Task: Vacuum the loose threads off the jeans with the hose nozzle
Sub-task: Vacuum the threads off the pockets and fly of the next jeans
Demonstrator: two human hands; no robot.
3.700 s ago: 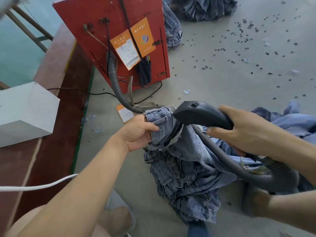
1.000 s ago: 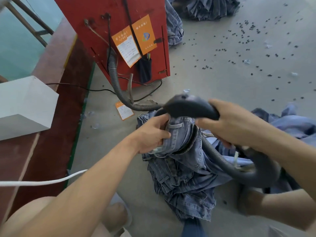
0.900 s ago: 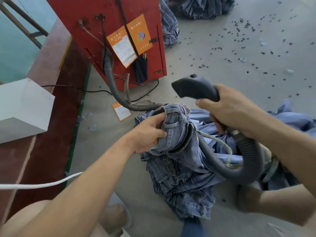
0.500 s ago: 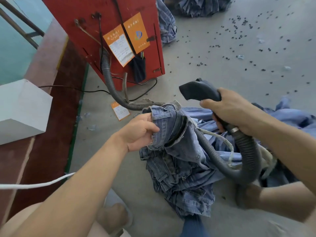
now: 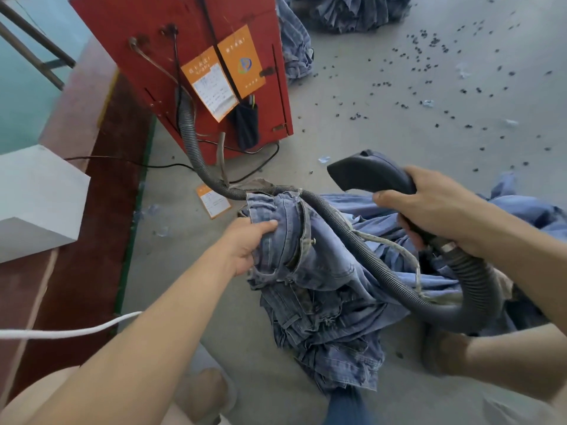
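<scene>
A bunched pair of blue jeans (image 5: 319, 271) hangs over the concrete floor in the middle of the view. My left hand (image 5: 248, 243) grips the waistband, with the thumb on top of the denim. My right hand (image 5: 435, 210) holds the black vacuum nozzle (image 5: 365, 176) by its handle. The nozzle's mouth points left and sits lifted clear of the jeans, above and to their right. A grey ribbed hose (image 5: 352, 234) loops from the handle, crosses over the jeans and runs up to the red machine (image 5: 171, 50).
The red machine carries orange tags and stands at the back left. More denim (image 5: 527, 216) lies at the right and another heap (image 5: 352, 10) at the top. Dark bits are scattered over the floor. A white box (image 5: 36, 197) sits on a red ledge, left.
The nozzle, pressed on the waistband a second ago, has lifted off and moved up and right. My left hand has re-gripped the waistband and kept the jeans raised.
</scene>
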